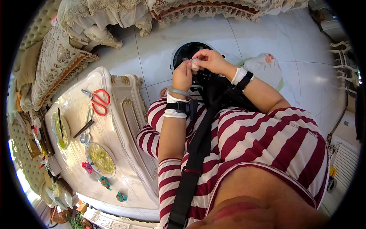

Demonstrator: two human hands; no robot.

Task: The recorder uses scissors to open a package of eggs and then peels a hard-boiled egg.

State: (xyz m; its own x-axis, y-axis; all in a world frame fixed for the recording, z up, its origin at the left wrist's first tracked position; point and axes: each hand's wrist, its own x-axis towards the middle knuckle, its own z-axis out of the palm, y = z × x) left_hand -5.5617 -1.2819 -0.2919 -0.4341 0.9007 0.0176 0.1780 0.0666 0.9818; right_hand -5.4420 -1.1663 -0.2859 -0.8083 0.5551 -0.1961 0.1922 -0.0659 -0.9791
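My left hand point(182, 75) and my right hand point(214, 61) meet over a round waste bin point(183, 51) with a black liner. Between the fingertips of both sits a small, pale, rounded item point(195, 65); the fingers cover part of it, and its exact kind cannot be made out. Thumb and fingers of each hand press on it from either side. A jade-coloured bangle point(179, 92) circles my left wrist. Both wrists carry white cuffs under black straps. The bin's inside is dark, with its near part hidden by my hands and the black straps.
To the left, a marble-topped table point(131, 186) bears red-handled scissors point(100, 102), spoons point(85, 137), dark chopsticks point(83, 128), a bowl of food point(100, 159), another food dish point(60, 130) and wrapped sweets point(105, 183). A floral-covered stool point(264, 70) stands right of the bin.
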